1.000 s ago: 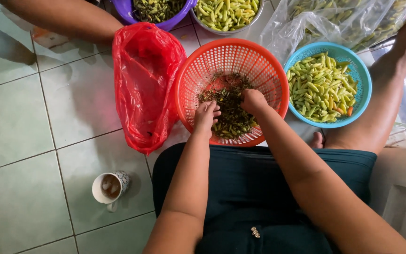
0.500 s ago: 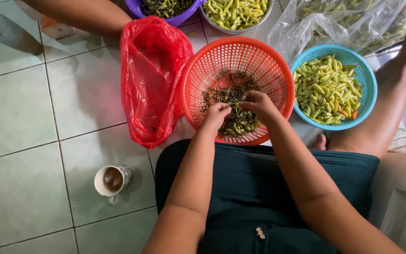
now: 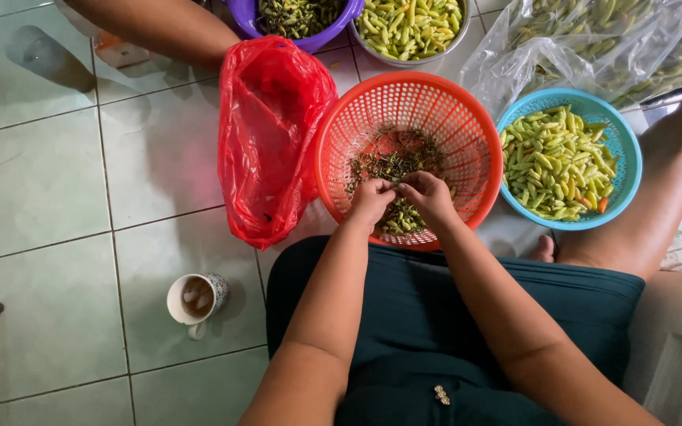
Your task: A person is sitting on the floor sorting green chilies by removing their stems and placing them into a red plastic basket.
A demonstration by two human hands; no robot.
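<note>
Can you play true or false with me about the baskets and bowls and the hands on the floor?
1. Both hands, the left hand and the right hand, are over the orange basket. True.
2. The blue bowl is full of red tomatoes. False: it holds green chili peppers, with only a bit of orange among them.
3. The red plastic bag lies to the left of the orange basket in the picture. True.
4. The mug on the tiled floor is tipped over on its side. False: it stands upright.
5. The orange basket holds mostly stems and scraps. True.
</note>
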